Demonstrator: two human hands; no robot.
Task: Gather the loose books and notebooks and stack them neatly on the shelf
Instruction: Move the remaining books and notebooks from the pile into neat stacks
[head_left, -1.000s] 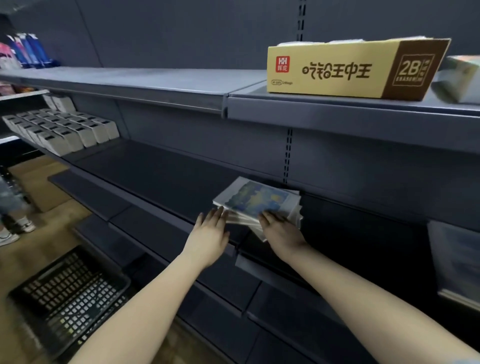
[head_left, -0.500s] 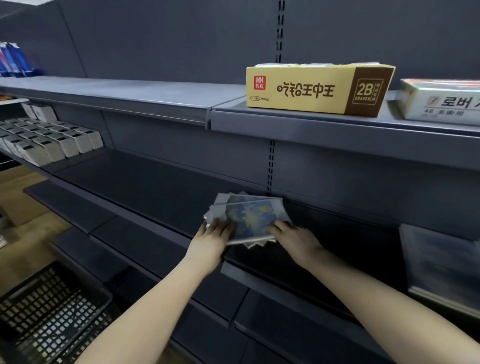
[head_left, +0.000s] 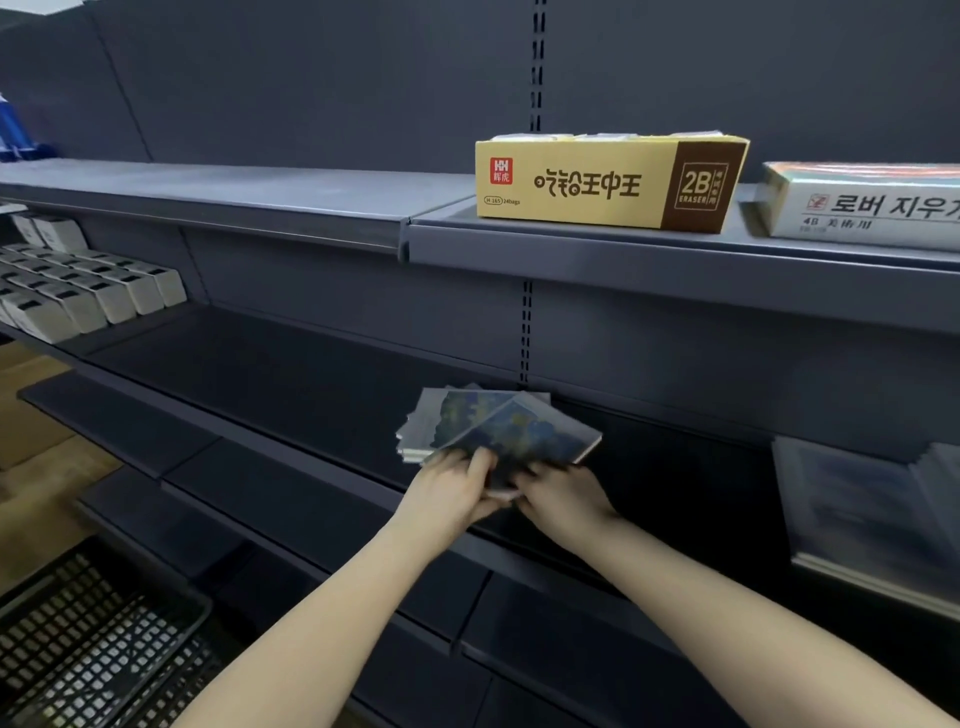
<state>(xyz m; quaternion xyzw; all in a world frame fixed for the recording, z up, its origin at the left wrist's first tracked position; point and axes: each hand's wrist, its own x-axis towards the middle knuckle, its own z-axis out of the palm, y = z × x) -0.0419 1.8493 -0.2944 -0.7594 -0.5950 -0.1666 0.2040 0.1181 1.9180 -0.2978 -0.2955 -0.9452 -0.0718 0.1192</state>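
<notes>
A fanned pile of thin notebooks with blue and yellow painted covers lies on the dark middle shelf. The top notebook is turned askew over the ones beneath. My left hand grips the pile's near left corner, thumb on top. My right hand holds the near edge from the right, its fingers curled under the top notebook. Both hands meet at the pile's front edge. More flat books lie on the same shelf at the far right.
A yellow eraser carton and a white box stand on the upper shelf. Rows of small white boxes fill the left end. A black mesh basket sits on the floor at lower left.
The top notebook has rotated clockwise, fanning the pile out. Both hands have closed in together at the pile's front edge. The view has shifted slightly.
</notes>
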